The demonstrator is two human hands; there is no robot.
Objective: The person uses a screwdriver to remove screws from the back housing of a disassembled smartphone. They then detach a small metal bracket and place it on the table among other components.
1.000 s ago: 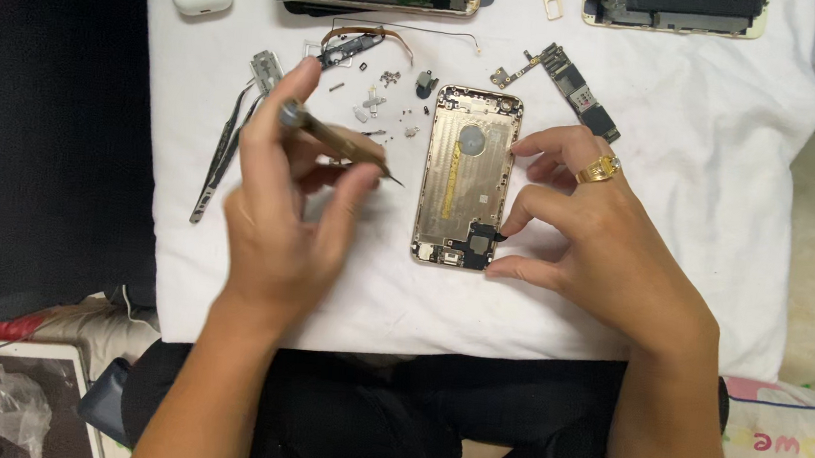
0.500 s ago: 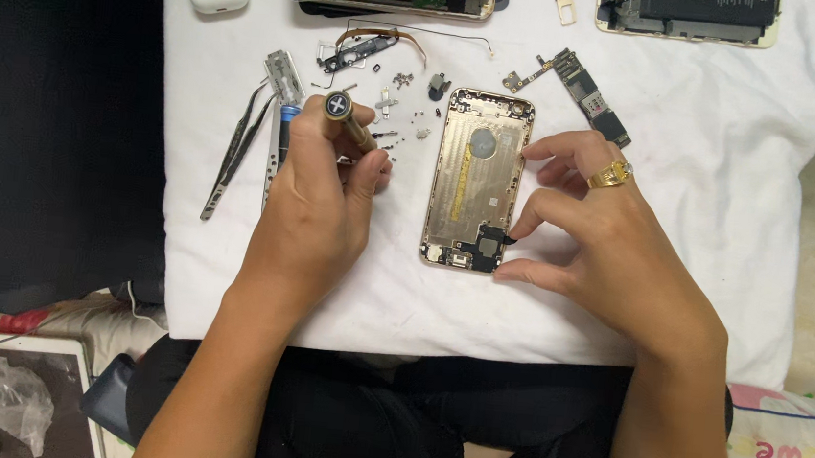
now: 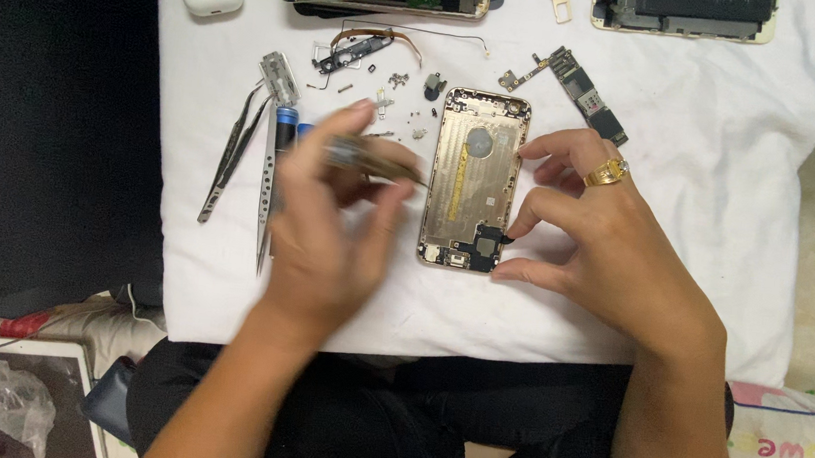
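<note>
Beside gold phone shell [image 3: 474,171], left hand [image 3: 329,227] fingers curled round screwdriver [image 3: 374,160] (blurred)

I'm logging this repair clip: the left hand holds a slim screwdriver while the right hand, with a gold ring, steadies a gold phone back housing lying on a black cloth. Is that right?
Not quite: the cloth is white, not black. The head view shows the left hand holding the slim screwdriver, and the ringed right hand steadying the gold phone back housing on a white cloth.

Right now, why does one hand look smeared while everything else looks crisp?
Head view: the left hand and the screwdriver it holds are motion-blurred; the right hand, gold phone shell and tweezers stay sharp under soft, even light, with faint shadows on the white cloth.
</note>
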